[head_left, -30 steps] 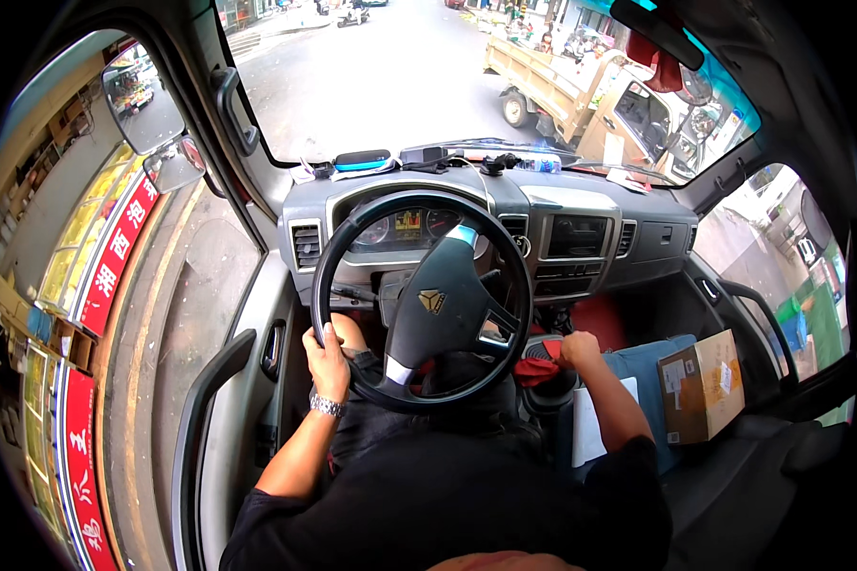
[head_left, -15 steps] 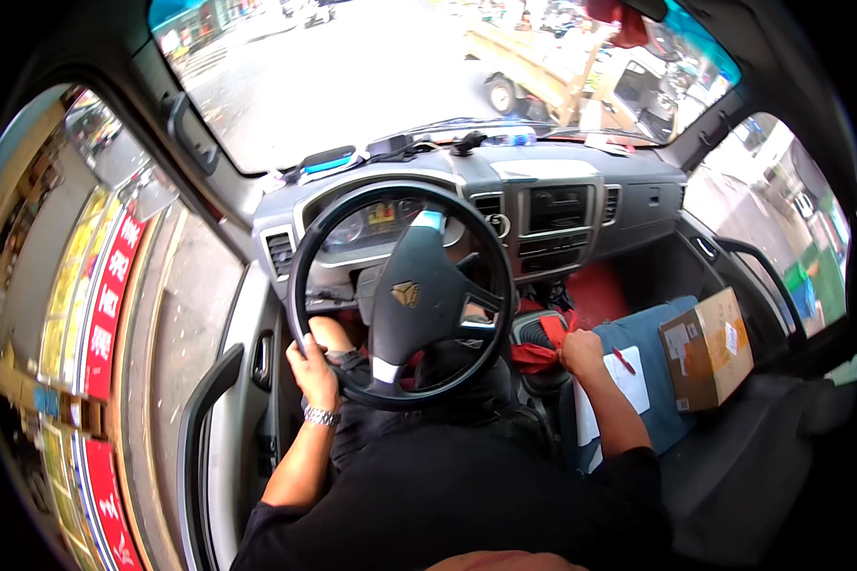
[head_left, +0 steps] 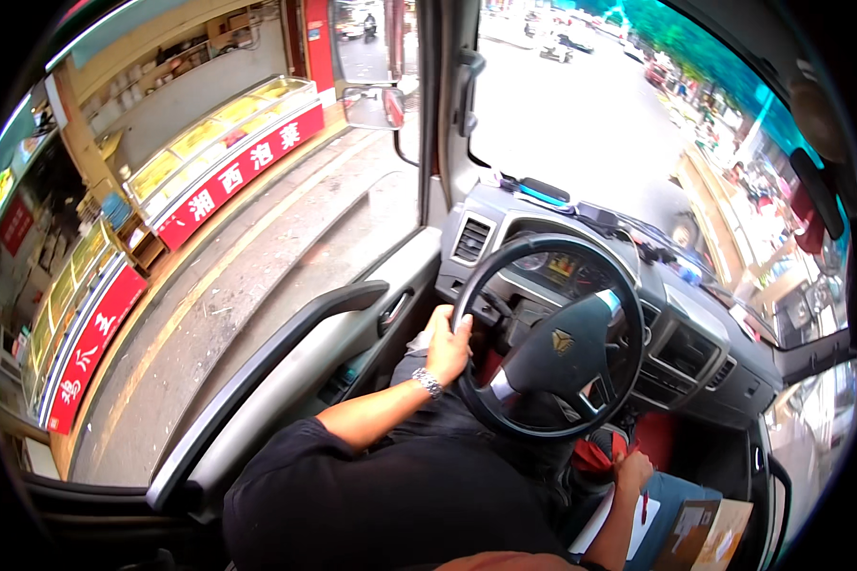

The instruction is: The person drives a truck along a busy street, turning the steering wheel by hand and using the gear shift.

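My left hand (head_left: 448,344), a metal-banded watch (head_left: 427,382) on its wrist, is closed at the left side of the black steering wheel's rim; the wheel (head_left: 564,357) has a grey-silver spoke trim. Lower right, my right hand (head_left: 631,470) is closed at the top of the gear lever, where a red cloth (head_left: 593,457) is tied. The lever's knob is hidden under the fingers and cloth. Beside my right forearm, white paper (head_left: 644,529) lies on a blue seat cover, with a red pen (head_left: 645,507) on it.
A cardboard box (head_left: 724,538) sits on the passenger seat. Past the wheel lies the grey dashboard (head_left: 705,303) with a blue-edged device (head_left: 543,193) on top. The driver's door (head_left: 352,314) is at my left; outside are a kerb and food counters (head_left: 243,157). A yellowish truck bed (head_left: 714,214) stands ahead.
The view has swung to the left, so the wheel and dashboard sit further right and more of the shopfront shows. Both hands keep their places on the wheel and gear lever.
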Available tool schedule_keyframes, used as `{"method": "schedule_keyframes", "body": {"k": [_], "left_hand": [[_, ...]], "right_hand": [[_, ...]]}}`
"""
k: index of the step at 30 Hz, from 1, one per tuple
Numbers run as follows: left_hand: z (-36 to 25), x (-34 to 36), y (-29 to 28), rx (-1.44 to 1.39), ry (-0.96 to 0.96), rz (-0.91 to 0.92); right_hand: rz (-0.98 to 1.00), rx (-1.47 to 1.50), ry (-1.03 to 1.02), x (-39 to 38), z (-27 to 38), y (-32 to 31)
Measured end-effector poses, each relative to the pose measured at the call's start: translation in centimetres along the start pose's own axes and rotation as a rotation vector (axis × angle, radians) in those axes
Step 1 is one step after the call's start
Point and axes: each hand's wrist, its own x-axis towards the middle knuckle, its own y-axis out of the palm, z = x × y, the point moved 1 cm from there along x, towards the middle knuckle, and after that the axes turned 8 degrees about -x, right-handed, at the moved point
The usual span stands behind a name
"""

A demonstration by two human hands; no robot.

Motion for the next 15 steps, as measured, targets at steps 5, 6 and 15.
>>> {"method": "schedule_keyframes", "body": {"k": [5,6,15], "left_hand": [[-0.1,0.3,-1.1,-0.001,-0.134,-0.001],[0.3,0.4,-1.1,0.007,-0.108,-0.009],[2.0,1.4,-1.2,-0.104,-0.010,0.055]], "right_hand": [[-0.022,-0.001,-0.014,0.2,1.9,-0.5],[-0.027,-0.006,-0.010,0.4,2.0,-0.5],[-0.051,-0.016,0.029,-0.7,2.9,0.2]]}}
